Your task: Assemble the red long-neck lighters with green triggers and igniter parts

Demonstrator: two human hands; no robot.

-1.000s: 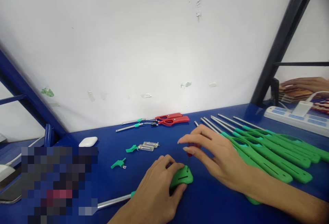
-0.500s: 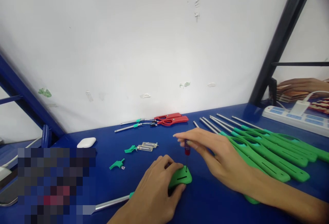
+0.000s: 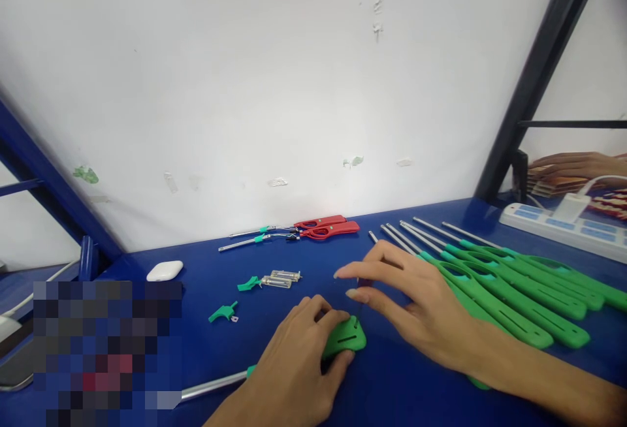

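My left hand [image 3: 298, 355] is closed over the handle of a green long-nosed lighter [image 3: 345, 337] and presses it on the blue table [image 3: 294, 303]. The lighter's metal tube [image 3: 215, 384] points left. My right hand [image 3: 421, 303] hovers just above the handle's far end, fingers long but pinched on a small screwdriver. Only the screwdriver's thin shaft [image 3: 359, 313] shows, tip down at the handle. The rest is hidden under the fingers.
Several green lighters [image 3: 514, 290] lie in a row under and right of my right arm. Two red lighters [image 3: 326, 228] lie by the white wall. Small green parts [image 3: 224, 313], clear parts [image 3: 281, 278] and a white earbud case [image 3: 165, 271] lie to the left. Beside a power strip [image 3: 563, 228], another person's hand [image 3: 573, 164] rests far right.
My right hand lifted the red-handled screwdriver upright over the green handle, then lowered. Its fingers now cover the red grip. The left hand has stayed put.
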